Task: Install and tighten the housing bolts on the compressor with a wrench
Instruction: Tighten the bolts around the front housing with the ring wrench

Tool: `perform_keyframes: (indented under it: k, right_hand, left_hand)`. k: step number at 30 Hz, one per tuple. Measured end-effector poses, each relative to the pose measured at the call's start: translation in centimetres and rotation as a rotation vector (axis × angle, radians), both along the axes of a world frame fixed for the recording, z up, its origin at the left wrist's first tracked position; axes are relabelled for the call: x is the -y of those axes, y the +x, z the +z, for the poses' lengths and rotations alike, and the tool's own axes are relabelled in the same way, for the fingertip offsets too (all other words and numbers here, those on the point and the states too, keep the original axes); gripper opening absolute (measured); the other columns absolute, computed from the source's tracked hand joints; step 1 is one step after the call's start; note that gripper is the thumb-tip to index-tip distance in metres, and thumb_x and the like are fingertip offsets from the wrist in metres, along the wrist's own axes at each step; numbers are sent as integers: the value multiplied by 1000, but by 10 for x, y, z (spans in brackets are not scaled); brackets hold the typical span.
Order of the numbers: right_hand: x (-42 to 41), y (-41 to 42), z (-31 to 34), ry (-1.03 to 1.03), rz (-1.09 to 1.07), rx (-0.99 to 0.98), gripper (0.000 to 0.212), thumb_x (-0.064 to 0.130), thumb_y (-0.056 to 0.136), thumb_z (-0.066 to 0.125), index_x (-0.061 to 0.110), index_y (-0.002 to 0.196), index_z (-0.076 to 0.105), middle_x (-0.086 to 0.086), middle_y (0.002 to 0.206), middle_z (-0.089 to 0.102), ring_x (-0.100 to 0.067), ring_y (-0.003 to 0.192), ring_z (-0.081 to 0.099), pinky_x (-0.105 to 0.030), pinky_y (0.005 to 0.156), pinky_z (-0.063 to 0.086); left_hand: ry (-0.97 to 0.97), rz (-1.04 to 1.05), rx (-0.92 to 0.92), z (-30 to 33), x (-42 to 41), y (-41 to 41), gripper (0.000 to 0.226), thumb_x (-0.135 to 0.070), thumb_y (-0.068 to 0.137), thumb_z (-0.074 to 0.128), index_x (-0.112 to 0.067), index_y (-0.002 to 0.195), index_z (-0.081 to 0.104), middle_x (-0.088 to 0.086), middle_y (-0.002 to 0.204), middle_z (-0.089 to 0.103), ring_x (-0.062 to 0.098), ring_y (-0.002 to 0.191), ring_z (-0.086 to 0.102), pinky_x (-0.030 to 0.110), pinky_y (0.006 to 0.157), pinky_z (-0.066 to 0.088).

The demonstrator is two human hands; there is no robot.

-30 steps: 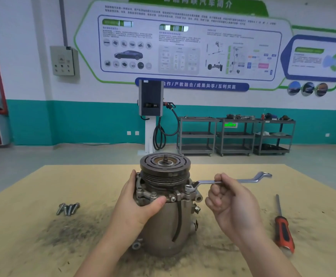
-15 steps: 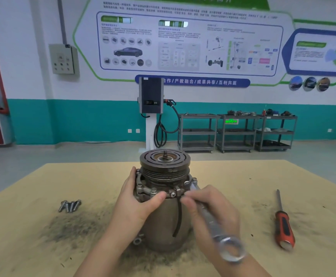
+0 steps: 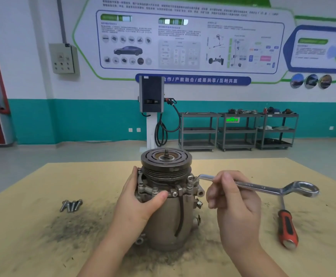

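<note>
In the head view, the compressor (image 3: 167, 206) stands upright mid-tabletop (image 3: 33, 246), the left hand (image 3: 141, 204) gripping its flange, fingers curled round it. The right hand (image 3: 233, 198) pinches the wrench (image 3: 257, 186), whose ring end sits on a bolt (image 3: 191, 179) at the housing's right. Four loose bolts (image 3: 71, 205) lie well to the left, so the job looks partway: several remain to fit and tighten. The housing is dull cast metal, the pulley grooved, the wrench polished steel, the tabletop gritty
</note>
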State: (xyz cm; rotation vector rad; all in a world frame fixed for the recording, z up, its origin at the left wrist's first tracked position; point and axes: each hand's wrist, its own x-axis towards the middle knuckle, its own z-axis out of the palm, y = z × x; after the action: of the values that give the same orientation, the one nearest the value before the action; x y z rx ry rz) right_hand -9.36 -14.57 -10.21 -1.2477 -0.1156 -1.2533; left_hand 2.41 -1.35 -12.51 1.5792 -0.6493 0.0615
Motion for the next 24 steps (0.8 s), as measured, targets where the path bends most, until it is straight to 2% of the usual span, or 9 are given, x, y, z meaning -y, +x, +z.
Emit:
perform_keyframes:
  k: [4,6,11,13,15,19,21,24]
  right_hand:
    - [8,4,0,167,135,-45,29,17,84,50,19,58,62,-3,49,46,-17,41,38,-22,44,35]
    - [12,5,2,237,222,-51,31,13,85,52,18,56,61,-3,48,42,-16,38,34,-22,43,34]
    - [23,7,6,482,453,-96,19,22,75,52,14,58,53,-1,45,32,-12,35,25,-21,36,28]
    - [21,9,1,503,399,-99,23,17,82,49,15,58,51,0,44,30,-11,34,23,-21,35,24]
    - [17,11,-5,431,266,-83,34,14,88,44,18,55,52,0,44,31,-13,35,22,-23,38,22]
    - [0,8,-11,215,-4,-52,29,19,82,45,21,54,53,1,43,34,-16,41,28,-23,41,22]
    - [-4,8,-12,176,-34,-34,30,19,83,44,21,55,53,1,42,33,-16,41,28,-22,40,22]
    - [2,10,-9,270,53,-58,39,23,92,43,21,55,55,0,40,30,-15,36,26,-22,40,20]
  left_hand:
    - [-8,-10,-18,1,0,-1,117,-52,57,87,-25,154,28,-11,147,46,4,129,50,29,112,36]
    - [-1,-14,-11,1,0,-1,118,-54,55,83,-25,154,27,-10,148,46,5,130,49,29,112,36]
    - [-7,-24,8,2,-1,-3,121,-64,47,70,-29,155,25,-13,148,44,5,129,47,26,108,38]
    - [-4,-28,-3,0,-1,-3,121,-64,47,70,-30,155,26,-13,146,46,5,128,49,23,104,39]
    - [-7,-27,6,2,-1,-3,121,-64,46,70,-30,154,27,-13,145,47,4,126,50,23,104,40]
    - [-3,-21,10,2,-1,-2,123,-64,46,71,-28,155,26,-11,148,44,9,132,47,39,113,38]
    - [0,-12,16,2,0,-2,119,-59,51,73,-27,155,25,-10,150,43,9,133,45,38,114,36]
    - [-4,-1,11,2,0,-1,116,-55,55,75,-26,155,25,-9,151,42,9,134,44,39,115,36]
